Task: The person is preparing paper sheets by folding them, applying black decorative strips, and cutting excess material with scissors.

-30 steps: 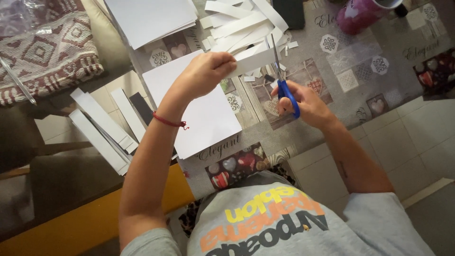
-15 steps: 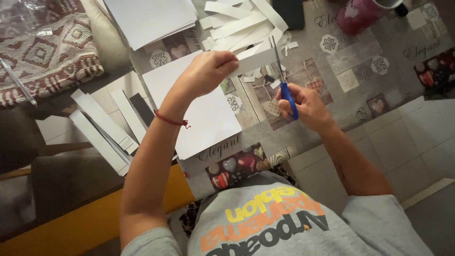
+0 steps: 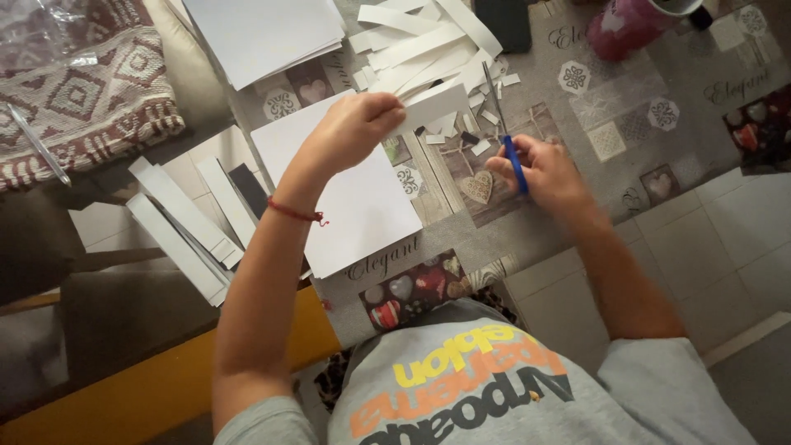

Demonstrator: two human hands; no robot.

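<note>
The table [image 3: 659,140], under a grey patterned cloth, fills most of the view. Beyond its left edge lie a woven red and cream cloth [image 3: 74,107] and a bundle of long white strips [image 3: 185,222] resting off the table on a darker surface. On the table, a stack of white sheets [image 3: 255,33] sits at the far edge, and a single white sheet [image 3: 354,198] lies flat nearer the person, partly beneath the left forearm. A heap of cut strips [image 3: 420,49] spreads across the far middle, with small white scraps [image 3: 482,148] scattered just in front of it. A pink mug [image 3: 626,29] stands at the far right, and a dark flat thing (too little shows to name it) lies beside the heap.

The left hand [image 3: 354,124] is raised above the sheet, fingers pinched shut on one end of a white paper strip [image 3: 432,105], which juts to the right toward the scissors [image 3: 504,132]. The right hand [image 3: 544,169] is closed around the blue handles, low over the table; the thin blades point away from the person, their tip near the strip's free end. Whether the blades touch the strip cannot be told.
</note>
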